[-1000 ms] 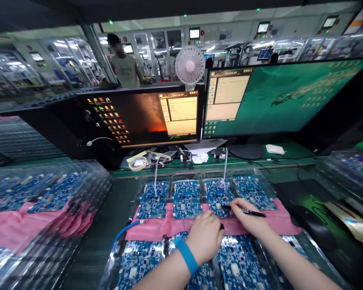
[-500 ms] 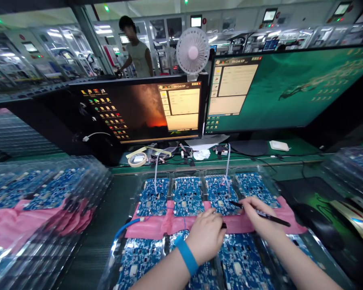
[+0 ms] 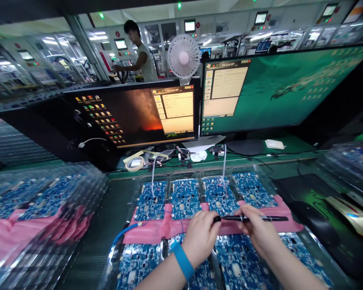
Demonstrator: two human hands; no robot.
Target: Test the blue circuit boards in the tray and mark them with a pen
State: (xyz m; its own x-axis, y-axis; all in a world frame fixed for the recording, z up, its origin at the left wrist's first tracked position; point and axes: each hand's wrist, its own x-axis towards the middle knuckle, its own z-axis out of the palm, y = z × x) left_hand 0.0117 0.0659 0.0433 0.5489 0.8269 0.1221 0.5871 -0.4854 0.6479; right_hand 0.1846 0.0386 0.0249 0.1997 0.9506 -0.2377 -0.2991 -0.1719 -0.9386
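My right hand (image 3: 254, 225) grips a slim black marker pen (image 3: 275, 218), held level with its tip pointing left. Between the thumb and fingers of my left hand (image 3: 201, 231) is a small black pen cap (image 3: 217, 219). The pen's tip is right at the cap's mouth; whether it has entered the cap I cannot tell. A blue wrist strap (image 3: 182, 259) goes round my left wrist. Beneath both hands lies a clear tray with blue circuit boards (image 3: 186, 197) in two rows, and a pink sheet (image 3: 145, 233) runs between the rows.
Thin grey cables (image 3: 224, 161) reach two back-row boards. Stacked trays of boards (image 3: 54, 193) stand at left, more at right. A black mouse (image 3: 317, 225) lies on the right. Behind are two monitors (image 3: 133, 117), a small fan (image 3: 184, 56), a tape roll (image 3: 134, 163) and a person (image 3: 143, 60).
The pen has swung from pointing at a back-row board to lying level, its tip brought to the cap in my left hand. My right hand has moved down, away from the board.
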